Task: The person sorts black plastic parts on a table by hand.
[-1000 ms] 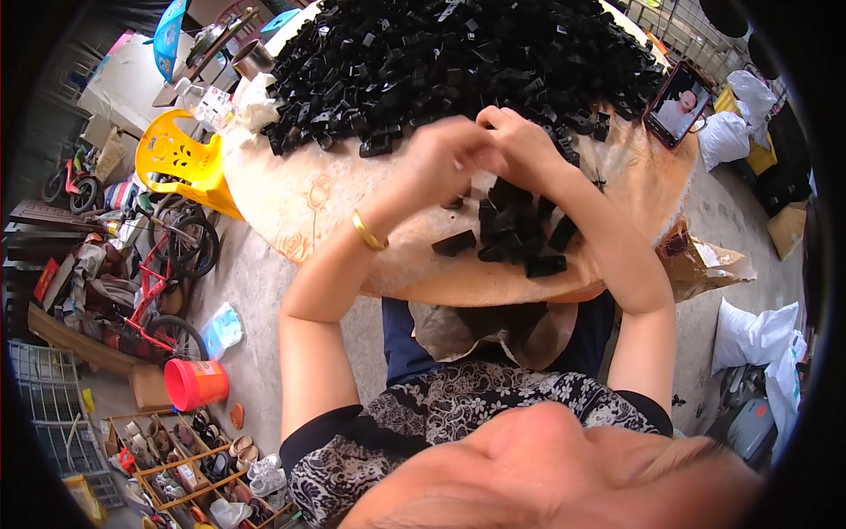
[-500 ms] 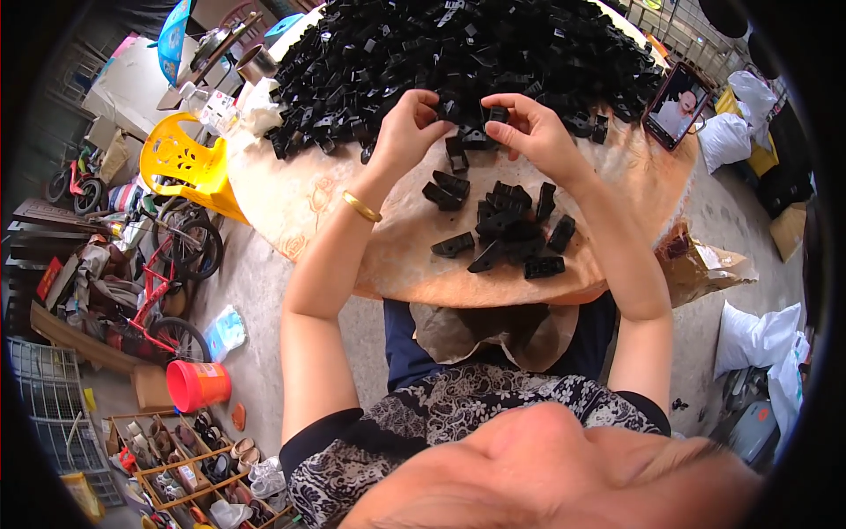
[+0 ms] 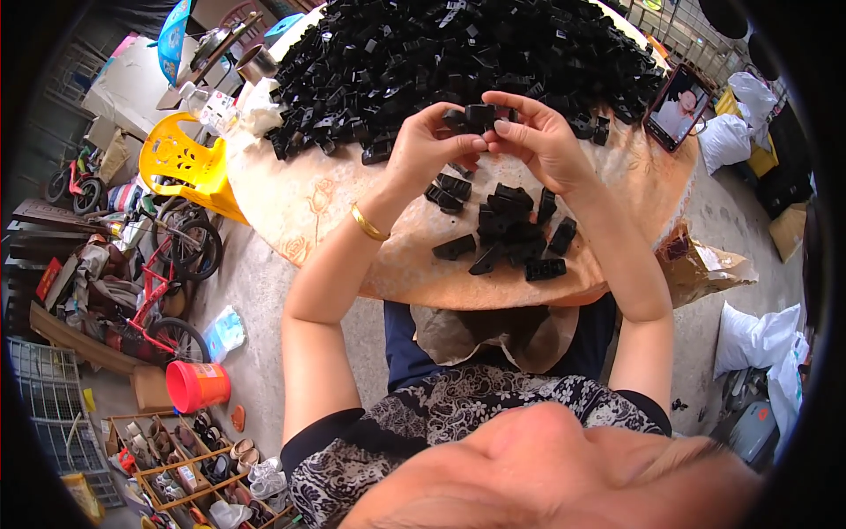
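- The left hand (image 3: 429, 145) and the right hand (image 3: 539, 137) meet above the round desk (image 3: 304, 207), fingers curled shut around a small black plastic part (image 3: 480, 115) held between them.
- That part sits in the air at the near edge of the big heap of black parts (image 3: 458, 53), which covers the far half of the desk.
- A smaller cluster of black parts (image 3: 507, 234) lies on the desk just below the hands, close to the person.
- A gold bangle (image 3: 368, 224) circles the left wrist.
- A phone (image 3: 677, 106) with a lit screen rests on the desk's right side, beside the heap.
- A yellow plastic chair (image 3: 181, 159) stands left of the desk; an orange bucket (image 3: 196, 385) sits on the floor farther down.
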Available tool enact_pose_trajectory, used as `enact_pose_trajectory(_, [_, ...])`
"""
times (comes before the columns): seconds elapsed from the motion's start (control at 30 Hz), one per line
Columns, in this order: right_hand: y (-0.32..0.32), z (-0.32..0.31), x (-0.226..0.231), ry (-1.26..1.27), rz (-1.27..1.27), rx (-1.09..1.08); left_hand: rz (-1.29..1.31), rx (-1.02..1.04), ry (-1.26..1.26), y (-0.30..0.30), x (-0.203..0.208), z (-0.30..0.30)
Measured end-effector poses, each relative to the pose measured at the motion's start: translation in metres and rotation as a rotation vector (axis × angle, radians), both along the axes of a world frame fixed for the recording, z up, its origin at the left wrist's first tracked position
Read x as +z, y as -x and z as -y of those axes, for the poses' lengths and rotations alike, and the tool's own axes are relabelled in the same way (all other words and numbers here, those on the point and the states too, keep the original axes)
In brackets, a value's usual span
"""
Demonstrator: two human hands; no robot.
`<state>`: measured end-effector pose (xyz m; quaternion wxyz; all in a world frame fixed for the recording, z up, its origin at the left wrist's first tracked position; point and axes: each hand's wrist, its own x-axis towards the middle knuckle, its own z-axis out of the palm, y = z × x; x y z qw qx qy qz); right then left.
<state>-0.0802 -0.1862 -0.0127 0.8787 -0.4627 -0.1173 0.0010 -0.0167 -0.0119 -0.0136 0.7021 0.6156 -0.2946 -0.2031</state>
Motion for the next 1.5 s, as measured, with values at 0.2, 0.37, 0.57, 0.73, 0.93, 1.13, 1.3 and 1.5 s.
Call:
enact_pose_trajectory(0.2, [0.0, 0.003, 0.0, 0.263, 0.038, -0.073, 0.207, 0.105, -0.22, -0.001, 0.003, -0.002])
enact_pose_trajectory(0.37, [-0.003, -0.011, -0.014, 0.637, 0.31, -0.337, 0.146, 0.069, -0.133, -0.004, -0.004, -0.001])
enact_pose_trajectory(0.57, [-0.002, -0.009, -0.011, 0.906, 0.494, -0.507, 0.236, 0.065, -0.214, 0.0, 0.002, -0.003])
enact_pose_trajectory(0.73, [-0.001, -0.005, -0.009, 0.965, 0.555, -0.536, 0.247, 0.05, -0.246, 0.007, 0.007, -0.004])
enact_pose_trajectory(0.93, [-0.002, -0.001, -0.008, 0.985, 0.592, -0.546, 0.124, -0.042, -0.101, 0.002, 0.006, -0.008])
enact_pose_trajectory(1.13, [0.005, -0.005, -0.005, 1.144, 0.658, -0.602, 0.282, 0.01, -0.234, 0.002, 0.004, -0.009])
enact_pose_trajectory(1.3, [0.009, -0.007, -0.003, 1.41, 0.709, -0.668, 0.391, -0.022, -0.342, -0.001, 0.003, -0.011])
enact_pose_trajectory(1.5, [-0.006, -0.002, -0.008, 1.142, 0.763, -0.638, 0.182, 0.009, -0.066, 0.006, 0.004, -0.003])
